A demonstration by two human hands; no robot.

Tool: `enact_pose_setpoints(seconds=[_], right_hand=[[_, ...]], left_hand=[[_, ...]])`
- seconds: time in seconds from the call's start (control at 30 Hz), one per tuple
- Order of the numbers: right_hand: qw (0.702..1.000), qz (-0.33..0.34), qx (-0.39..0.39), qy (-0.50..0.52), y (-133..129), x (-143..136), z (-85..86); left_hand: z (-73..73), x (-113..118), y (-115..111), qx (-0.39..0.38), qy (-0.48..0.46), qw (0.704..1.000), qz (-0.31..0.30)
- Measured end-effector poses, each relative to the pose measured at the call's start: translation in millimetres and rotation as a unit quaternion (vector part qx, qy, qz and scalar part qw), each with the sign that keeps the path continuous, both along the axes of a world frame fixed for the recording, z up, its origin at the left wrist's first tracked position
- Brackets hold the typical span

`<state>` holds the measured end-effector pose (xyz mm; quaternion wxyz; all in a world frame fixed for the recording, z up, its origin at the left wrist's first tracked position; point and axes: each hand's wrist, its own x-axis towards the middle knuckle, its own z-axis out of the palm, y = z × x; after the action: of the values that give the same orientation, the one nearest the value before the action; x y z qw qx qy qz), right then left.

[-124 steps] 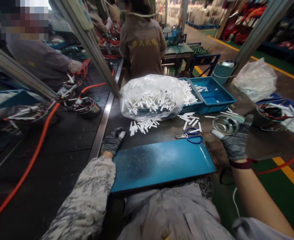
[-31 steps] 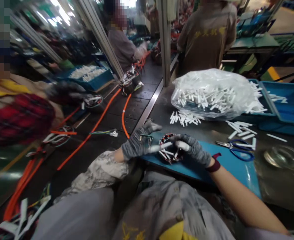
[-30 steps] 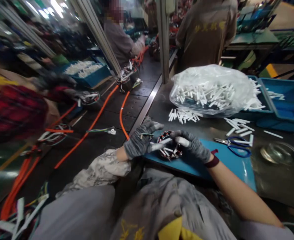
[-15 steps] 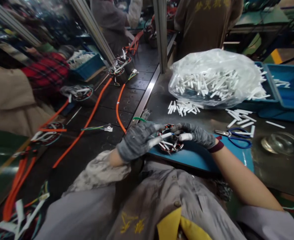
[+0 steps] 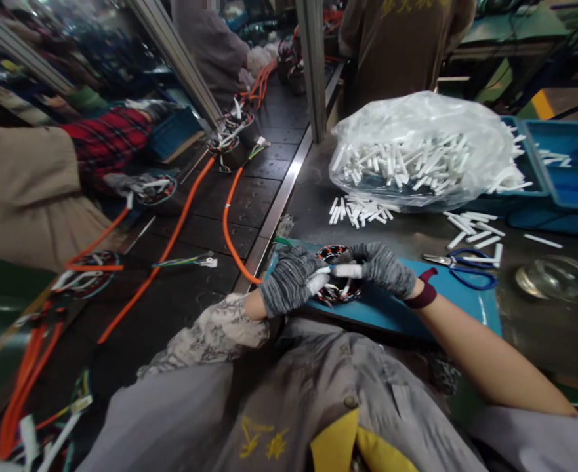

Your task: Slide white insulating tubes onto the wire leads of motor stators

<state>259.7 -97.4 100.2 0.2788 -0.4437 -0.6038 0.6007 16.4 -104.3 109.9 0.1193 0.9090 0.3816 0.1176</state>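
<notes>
Both of my hands wear grey knitted gloves with white-covered thumbs, and they meet over a wire-wound motor stator point(image 5: 338, 294) on a blue mat point(image 5: 416, 314). My left hand point(image 5: 291, 280) is closed in a pinch on a white-sleeved wire point(image 5: 323, 270) above the coil. From the other side, my right hand point(image 5: 382, 270) pinches at the same wire's end, where a small blue bit shows between the thumbs. Its fingertips are partly hidden. Blue-handled scissors point(image 5: 468, 262) lie just right of my right hand.
A clear plastic bag point(image 5: 416, 118) of short white sleeves stands behind, with loose sleeves point(image 5: 362, 211) before it. Blue bins point(image 5: 564, 177) and a glass dish point(image 5: 557, 278) are at right. Orange cables point(image 5: 185, 210) and stators cross the line at left, where a co-worker's gloved hand point(image 5: 126, 185) touches one.
My hands have drawn together, the left one moving right toward the right thumb along the wire. At left, the co-worker's arm in the plaid sleeve has reached farther toward the blue bin.
</notes>
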Motion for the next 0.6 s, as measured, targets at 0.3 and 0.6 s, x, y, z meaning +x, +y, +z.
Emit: enact_pose_setpoints(seconds=[0.3,0.6], right_hand=[[0.989,0.008,0.142,-0.032,-12,3,3.2],[0.930,0.009,0.330,-0.159,-13,10,-6.1]], left_hand=[[-2.2,-10,13,-0.060,-0.002,0.994,-0.091],[12.6,22,14,-0.014,0.124,0.992,-0.014]])
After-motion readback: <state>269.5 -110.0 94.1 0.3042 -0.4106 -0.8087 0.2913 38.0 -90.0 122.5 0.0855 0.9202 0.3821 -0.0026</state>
